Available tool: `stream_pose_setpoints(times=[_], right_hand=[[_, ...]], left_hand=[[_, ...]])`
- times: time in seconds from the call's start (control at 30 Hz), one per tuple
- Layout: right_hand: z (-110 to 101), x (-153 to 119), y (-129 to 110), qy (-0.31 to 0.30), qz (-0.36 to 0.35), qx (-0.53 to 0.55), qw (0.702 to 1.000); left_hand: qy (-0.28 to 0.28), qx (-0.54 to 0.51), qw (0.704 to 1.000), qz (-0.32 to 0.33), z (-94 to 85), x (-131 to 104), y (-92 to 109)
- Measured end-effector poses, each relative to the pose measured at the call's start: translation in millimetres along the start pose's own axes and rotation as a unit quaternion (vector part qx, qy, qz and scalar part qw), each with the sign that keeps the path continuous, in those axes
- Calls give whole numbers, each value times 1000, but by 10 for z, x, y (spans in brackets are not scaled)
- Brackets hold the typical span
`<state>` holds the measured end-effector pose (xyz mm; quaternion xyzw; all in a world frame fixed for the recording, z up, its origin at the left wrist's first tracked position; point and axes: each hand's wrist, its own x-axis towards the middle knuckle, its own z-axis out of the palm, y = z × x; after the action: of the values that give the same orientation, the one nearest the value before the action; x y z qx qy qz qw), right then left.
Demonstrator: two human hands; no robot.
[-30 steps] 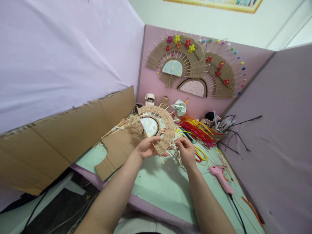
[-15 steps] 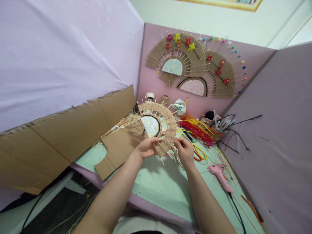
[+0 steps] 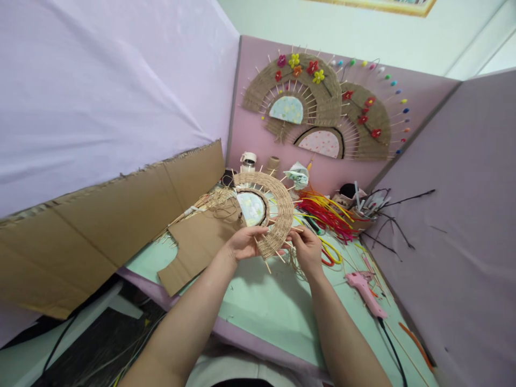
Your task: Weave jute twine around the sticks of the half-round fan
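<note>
A half-round woven fan (image 3: 282, 215), made of tan twine over thin wooden sticks, is held tilted above the table. Its inner half-disc (image 3: 252, 208) is pale blue with a floral pattern and a dark rim. My left hand (image 3: 248, 243) grips the fan's lower end, thumb in front and fingers behind. At the outer edge, my right hand (image 3: 308, 251) is closed in a pinch beside the stick ends, on what looks like the twine (image 3: 295, 263), whose loose loops hang below. The fingertips partly hide the pinched strand.
Cut cardboard (image 3: 201, 242) lies to the left. Red and yellow strips (image 3: 326, 212) lie behind my right hand, near yellow-handled scissors (image 3: 332, 251). A pink glue gun (image 3: 366, 293) rests at right, by a pot of sticks (image 3: 363, 220). Decorated fans (image 3: 326, 97) hang on the back panel.
The fan has shifted very slightly right and turned a little. Both hands keep nearly the same place and hold.
</note>
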<state>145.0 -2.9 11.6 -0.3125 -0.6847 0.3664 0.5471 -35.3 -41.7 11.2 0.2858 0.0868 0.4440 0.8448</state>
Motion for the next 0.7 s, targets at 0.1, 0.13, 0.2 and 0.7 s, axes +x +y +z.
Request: stream_pose_setpoints(times=[0.1, 0.13, 0.2, 0.7], right_hand=[[-7, 4, 4, -7, -8, -14, 1000], [-8, 7, 8, -8, -7, -17, 1000], [-17, 19, 19, -16, -1, -22, 1000], [-262, 129, 6, 36, -143, -146, 978]], left_hand=[[-5, -3, 1000, 2, -2, 4, -12], [-4, -3, 1000, 4, -4, 6, -13], [1, -1, 1000, 10, -10, 8, -7], [124, 16, 992, 28, -29, 79, -8]])
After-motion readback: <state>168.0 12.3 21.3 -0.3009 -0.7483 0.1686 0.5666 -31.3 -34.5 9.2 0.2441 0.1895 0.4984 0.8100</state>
